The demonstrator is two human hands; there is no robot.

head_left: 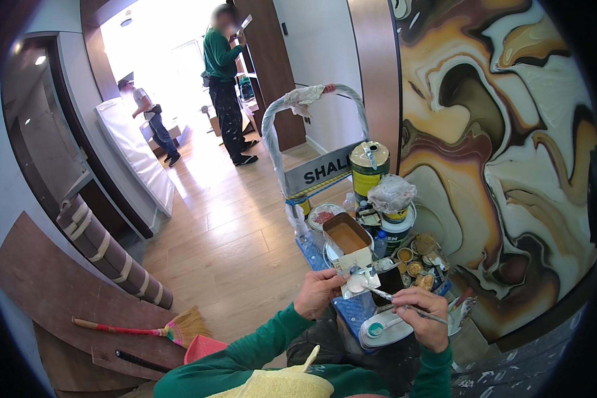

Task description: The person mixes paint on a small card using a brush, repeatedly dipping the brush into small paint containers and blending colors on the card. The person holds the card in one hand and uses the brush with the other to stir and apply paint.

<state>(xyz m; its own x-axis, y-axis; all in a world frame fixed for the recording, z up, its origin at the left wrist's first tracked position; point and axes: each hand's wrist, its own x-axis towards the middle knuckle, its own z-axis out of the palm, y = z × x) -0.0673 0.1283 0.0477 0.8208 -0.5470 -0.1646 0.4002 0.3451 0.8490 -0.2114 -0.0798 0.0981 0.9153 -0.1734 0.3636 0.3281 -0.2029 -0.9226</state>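
Observation:
My left hand (318,292) pinches the edge of a small pale mixing card (347,290) with a patch of white paint on it. In my right hand (423,320) is a thin paintbrush (428,314), its tip at the white paint. Under and around both hands stands a blue-decked trolley (350,312) loaded with paint goods. Just beyond the card, a rectangular container with brown contents (347,235) rests tilted. Close below my hands lies a white plastic container with a green cap (376,330). Several small open pots (414,268) of ochre tones stand to the right.
The trolley's wrapped handle (270,126) rises at its far end, beside a paint can (368,169). A glossy swirled panel (497,132) borders the right. At left are a wrapped roll (109,249), a broom (186,328) and a red dustpan (204,347). Two people stand farther off.

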